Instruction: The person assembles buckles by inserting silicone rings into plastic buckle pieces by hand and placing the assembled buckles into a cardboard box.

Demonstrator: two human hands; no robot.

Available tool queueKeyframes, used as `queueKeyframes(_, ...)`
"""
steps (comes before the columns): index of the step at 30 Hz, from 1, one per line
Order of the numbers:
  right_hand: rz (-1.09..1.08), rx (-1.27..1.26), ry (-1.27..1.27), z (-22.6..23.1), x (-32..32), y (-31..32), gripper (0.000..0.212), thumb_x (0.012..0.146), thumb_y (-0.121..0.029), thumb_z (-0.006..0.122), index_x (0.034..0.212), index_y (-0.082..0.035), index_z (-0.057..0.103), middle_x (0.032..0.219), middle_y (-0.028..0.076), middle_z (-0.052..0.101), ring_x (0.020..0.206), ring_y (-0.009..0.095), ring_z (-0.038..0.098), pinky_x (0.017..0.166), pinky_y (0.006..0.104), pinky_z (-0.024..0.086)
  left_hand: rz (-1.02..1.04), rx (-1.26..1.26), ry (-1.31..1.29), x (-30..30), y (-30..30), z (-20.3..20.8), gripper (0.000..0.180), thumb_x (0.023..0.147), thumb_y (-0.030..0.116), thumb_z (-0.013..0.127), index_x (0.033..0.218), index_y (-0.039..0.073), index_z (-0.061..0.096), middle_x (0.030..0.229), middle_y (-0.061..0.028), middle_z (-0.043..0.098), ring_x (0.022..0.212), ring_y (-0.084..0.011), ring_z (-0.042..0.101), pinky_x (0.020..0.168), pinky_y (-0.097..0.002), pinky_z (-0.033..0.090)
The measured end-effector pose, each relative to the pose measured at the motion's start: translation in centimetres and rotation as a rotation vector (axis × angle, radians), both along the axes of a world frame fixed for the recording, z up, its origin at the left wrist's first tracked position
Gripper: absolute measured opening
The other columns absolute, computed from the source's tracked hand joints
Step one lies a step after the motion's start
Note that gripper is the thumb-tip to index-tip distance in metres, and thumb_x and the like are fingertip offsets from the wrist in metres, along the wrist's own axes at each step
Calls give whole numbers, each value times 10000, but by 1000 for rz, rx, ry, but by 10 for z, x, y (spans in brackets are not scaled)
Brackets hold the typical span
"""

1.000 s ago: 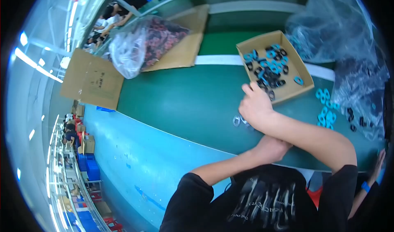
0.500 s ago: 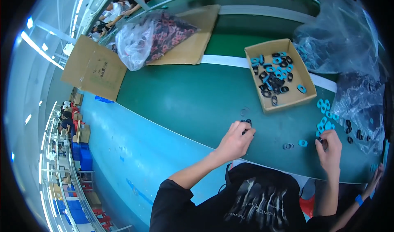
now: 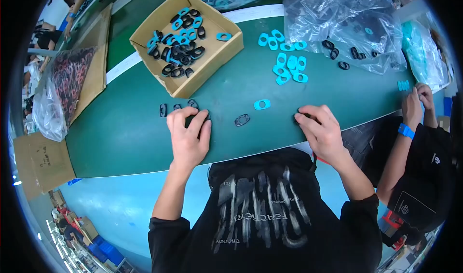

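Observation:
My left hand (image 3: 189, 135) rests on the green work surface, fingers bent round a black oval ring (image 3: 208, 114), mostly covered by the fingertips. Beside those fingers lie more black oval rings (image 3: 163, 110) in a loose row. My right hand (image 3: 322, 130) pinches a small dark piece at its fingertips; only its edge shows, and it looks like another black oval ring. Between the hands lie a dark grey oval ring (image 3: 242, 120) and a teal oval ring (image 3: 262, 104), apart from each other.
An open cardboard box (image 3: 212, 63) of mixed black and teal rings stands beyond my left hand. Loose teal rings (image 3: 292, 63) lie beyond my right hand, near a clear plastic bag (image 3: 347, 27). Another person's hands (image 3: 414, 104) are at right, by a few teal pieces.
The view has swung to the right, so the box now appears further left. My left hand is now beside several black rings on the surface; my right still pinches a dark piece.

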State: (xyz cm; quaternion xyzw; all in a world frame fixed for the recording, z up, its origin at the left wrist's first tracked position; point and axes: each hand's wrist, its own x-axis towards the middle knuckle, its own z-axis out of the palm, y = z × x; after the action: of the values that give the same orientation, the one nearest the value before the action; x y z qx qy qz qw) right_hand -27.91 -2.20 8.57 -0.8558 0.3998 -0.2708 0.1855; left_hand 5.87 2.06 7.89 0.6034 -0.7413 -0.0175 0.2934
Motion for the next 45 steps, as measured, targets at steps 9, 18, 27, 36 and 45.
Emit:
queueKeyframes(9,-269,104,-223,-27,-11,8,195,807,58,715,998,29,686,1119,169,657,970,349,631,879,426,517,-27,-49,127,-24,16,-21,253,789,69,760,1032,37,695,1093,-119,577,1041,-346,545,946,-476,456)
queueKeyframes(18,-126,123,0,-1,5,-16,310,808,23,715,1110,4,649,1081,184,617,985,377,610,883,420,509,-24,-96,116,-11,4,-30,270,745,96,789,993,58,691,1076,-111,588,1079,-352,544,956,-476,438)
queueKeyframes(27,77,126,61,14,34,-46,252,818,14,698,1067,-13,667,1011,125,596,978,323,599,854,402,504,39,-81,83,-4,0,-13,262,741,32,793,991,28,716,1073,-104,627,1106,-340,555,968,-455,469)
queueKeyframes(36,118,160,101,13,23,-39,330,799,-61,756,1120,-18,693,1028,106,594,981,302,600,861,394,510,59,-66,81,-15,14,-15,249,745,31,792,984,28,722,1078,-104,637,1124,-342,559,989,-459,465)
queueKeyframes(45,135,100,58,7,43,-46,281,823,-127,770,1076,-22,708,983,98,618,932,294,623,837,400,523,70,-53,87,-10,8,-13,242,749,32,792,981,32,725,1070,-102,645,1135,-342,562,988,-459,467)
